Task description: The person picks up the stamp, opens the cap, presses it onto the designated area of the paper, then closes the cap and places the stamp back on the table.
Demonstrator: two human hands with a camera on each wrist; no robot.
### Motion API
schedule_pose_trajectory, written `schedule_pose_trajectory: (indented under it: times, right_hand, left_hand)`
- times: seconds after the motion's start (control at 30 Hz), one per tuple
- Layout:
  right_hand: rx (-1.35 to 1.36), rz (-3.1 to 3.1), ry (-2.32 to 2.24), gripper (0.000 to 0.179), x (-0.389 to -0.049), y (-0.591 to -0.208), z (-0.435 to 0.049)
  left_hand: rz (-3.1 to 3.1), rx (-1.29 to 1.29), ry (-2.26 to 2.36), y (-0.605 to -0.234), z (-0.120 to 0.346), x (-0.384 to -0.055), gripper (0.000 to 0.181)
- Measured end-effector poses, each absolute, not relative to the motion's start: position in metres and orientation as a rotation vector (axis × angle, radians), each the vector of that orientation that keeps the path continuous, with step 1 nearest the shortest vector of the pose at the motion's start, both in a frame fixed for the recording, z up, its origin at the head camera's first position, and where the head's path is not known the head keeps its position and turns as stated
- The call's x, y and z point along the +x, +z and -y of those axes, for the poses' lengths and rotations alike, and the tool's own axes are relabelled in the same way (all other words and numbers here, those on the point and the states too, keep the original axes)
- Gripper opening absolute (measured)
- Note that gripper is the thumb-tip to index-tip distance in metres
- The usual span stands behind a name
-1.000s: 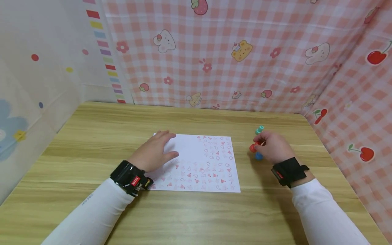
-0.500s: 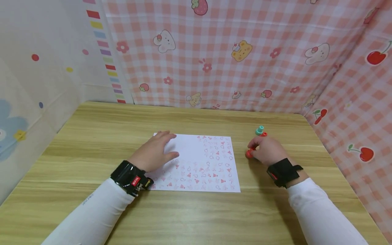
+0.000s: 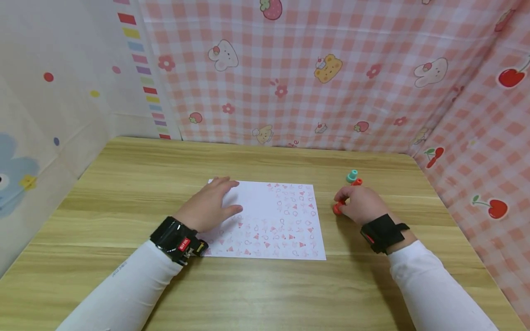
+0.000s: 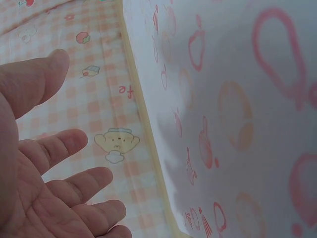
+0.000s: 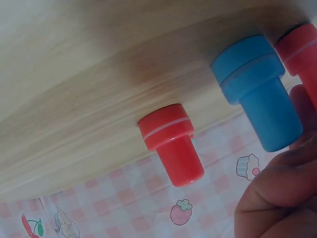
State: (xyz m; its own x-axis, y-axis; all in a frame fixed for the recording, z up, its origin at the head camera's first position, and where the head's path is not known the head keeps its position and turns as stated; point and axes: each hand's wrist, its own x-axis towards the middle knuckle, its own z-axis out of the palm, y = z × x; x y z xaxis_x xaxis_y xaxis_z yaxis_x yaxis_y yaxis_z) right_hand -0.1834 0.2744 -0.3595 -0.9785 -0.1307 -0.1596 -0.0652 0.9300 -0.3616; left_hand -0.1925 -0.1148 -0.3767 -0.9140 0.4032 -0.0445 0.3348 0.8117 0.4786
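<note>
Beside the paper's right edge my right hand [image 3: 363, 203] pinches a red stamp [image 3: 337, 208], whose wide end is down at the table. In the right wrist view this red stamp [image 5: 302, 53] is cut off by the frame edge, with curled fingers at its handle. A blue stamp [image 5: 260, 91] stands close by, hidden behind the hand in the head view, and another red stamp [image 5: 173, 144] stands farther off. My left hand [image 3: 211, 204] lies over the left part of a white paper sheet [image 3: 252, 200], its fingers spread and holding nothing.
A teal stamp [image 3: 352, 176] stands behind my right hand. Rows of small red, pink and orange prints cover the paper's right and front parts. A patterned cloth [image 3: 265, 78] rises along the back edge of the wooden table [image 3: 265, 294].
My right hand has shifted left and nearer with the red stamp, then stayed put. The blue stamp has become hidden and another red one now shows behind the hand. My left hand keeps still.
</note>
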Motion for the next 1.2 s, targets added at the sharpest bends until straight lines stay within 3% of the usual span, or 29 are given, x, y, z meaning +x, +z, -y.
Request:
schedule_pose_trajectory:
  times: [0.33, 0.67, 1.2]
  right_hand:
    - [-0.109, -2.885, -0.636, 0.037, -0.181, -0.35, -0.281]
    - [0.079, -3.007, -0.691, 0.032, -0.185, -0.336, -0.31]
    - [0.116, -2.902, -0.605, 0.035, -0.196, -0.35, -0.336]
  left_hand:
    - [-2.898, 0.599, 0.627, -0.377, 0.115, -0.193, 0.075]
    - [-2.935, 0.59, 0.55, -0.377, 0.115, -0.193, 0.083]
    - [-2.923, 0.565, 0.525, -0.377, 0.115, -0.192, 0.089]
